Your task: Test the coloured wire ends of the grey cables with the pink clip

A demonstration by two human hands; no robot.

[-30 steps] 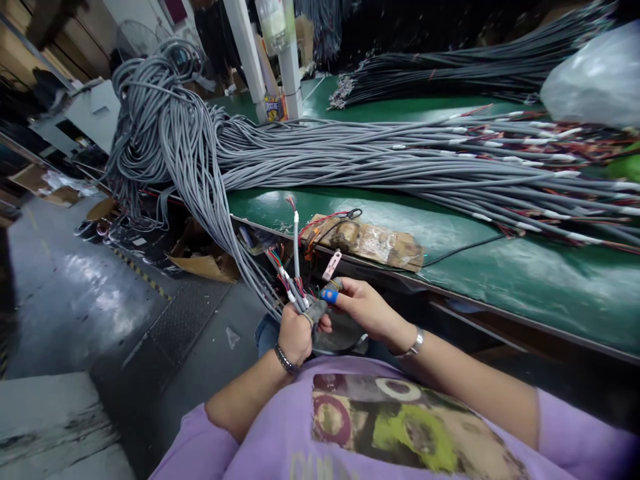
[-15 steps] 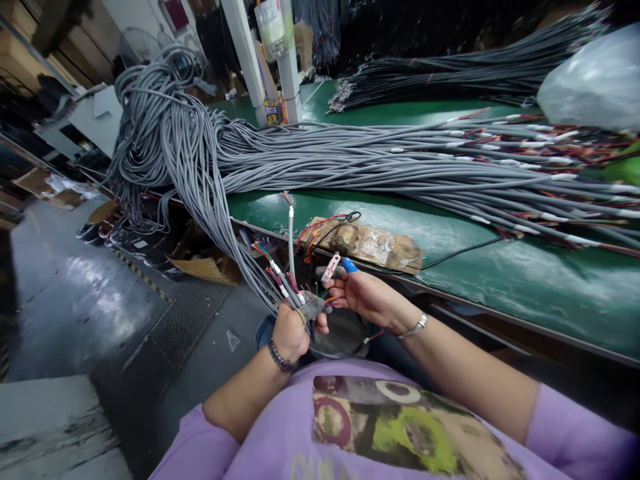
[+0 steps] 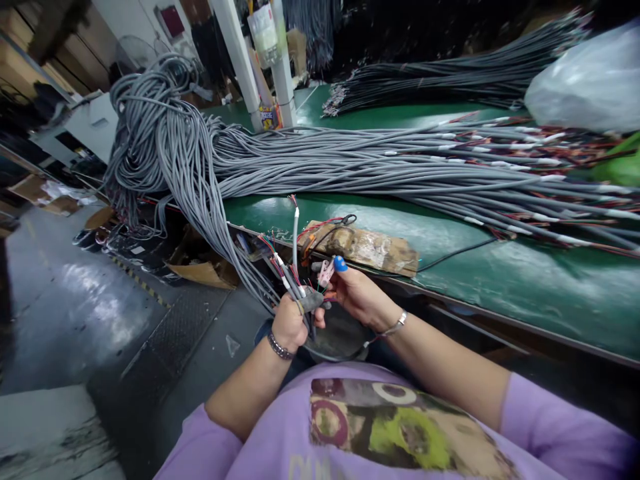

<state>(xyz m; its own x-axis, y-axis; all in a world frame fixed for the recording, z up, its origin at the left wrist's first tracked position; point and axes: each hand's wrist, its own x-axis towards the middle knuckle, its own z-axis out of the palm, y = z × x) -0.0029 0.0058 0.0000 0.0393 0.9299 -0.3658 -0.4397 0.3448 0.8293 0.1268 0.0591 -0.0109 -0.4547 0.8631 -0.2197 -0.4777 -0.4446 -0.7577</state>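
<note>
My left hand (image 3: 291, 321) is closed around a bunch of grey cables (image 3: 296, 285), a grey cover on its thumb. The cable ends point up, with white bands and thin coloured wires fanning out. Just to the right, my right hand (image 3: 356, 293) is closed on a small pale pink tool (image 3: 326, 272). One digit of that hand wears a blue cover (image 3: 341, 263). The tool is beside the thin wires near my left thumb; whether it touches them I cannot tell. A single cable (image 3: 295, 233) stands up above the bunch. Below the hands is a dark round container (image 3: 340, 337).
Long grey cables (image 3: 320, 157) lie along the green bench (image 3: 480, 283), looping over its left end. A worn wooden block (image 3: 380, 247) sits at the bench's near edge. Black cables (image 3: 440, 83) and a clear plastic bag (image 3: 585, 80) are farther back. An open carton (image 3: 200, 267) stands on the floor.
My right hand has drawn slightly left and the pink tool has turned in its fingers. My left hand keeps its hold on the cables. The whole view has shifted a little.
</note>
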